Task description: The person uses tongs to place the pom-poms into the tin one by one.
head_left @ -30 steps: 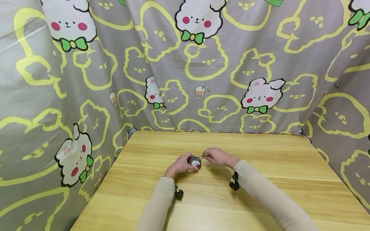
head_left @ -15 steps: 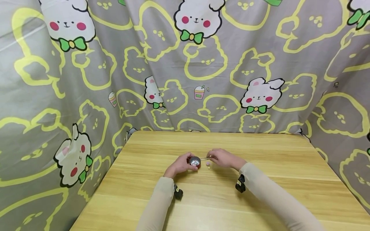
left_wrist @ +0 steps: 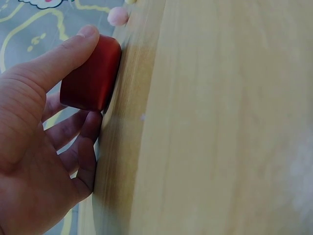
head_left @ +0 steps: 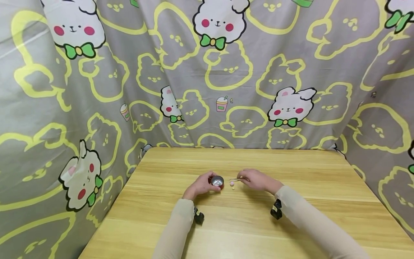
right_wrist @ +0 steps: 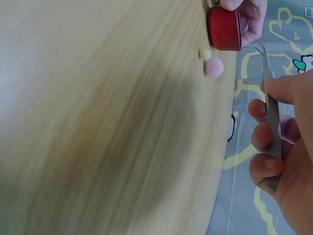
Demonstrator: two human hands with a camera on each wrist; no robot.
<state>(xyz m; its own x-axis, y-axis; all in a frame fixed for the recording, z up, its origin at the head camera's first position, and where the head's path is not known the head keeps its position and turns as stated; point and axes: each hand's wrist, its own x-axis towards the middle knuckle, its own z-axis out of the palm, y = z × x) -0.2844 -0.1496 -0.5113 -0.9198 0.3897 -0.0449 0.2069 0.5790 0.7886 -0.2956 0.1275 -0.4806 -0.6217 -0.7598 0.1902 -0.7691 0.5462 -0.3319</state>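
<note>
My left hand point(head_left: 201, 185) holds a small round red tin point(left_wrist: 90, 73) on the table, thumb on one side and fingers on the other. Seen from the head, the tin's inside is silvery, with something small and pale in it that is too small to make out. My right hand point(head_left: 257, 180) grips metal tweezers point(right_wrist: 272, 112) with fine bent tips, which look slightly apart with nothing visible between them. On the tabletop, right of the tin, lie a pink pompom point(right_wrist: 214, 67) and a smaller yellow pompom point(right_wrist: 205, 54). The tweezer tips hover close to the pink one.
The wooden table point(head_left: 226, 223) stretches around both hands. A grey curtain point(head_left: 194, 72) printed with cartoon animals hangs behind it and along both sides. Each sleeved wrist carries a black camera point(head_left: 276, 209).
My right hand has drawn the tweezers back to the right, from over the tin to beside the pink pompom. My left hand keeps holding the tin in place.
</note>
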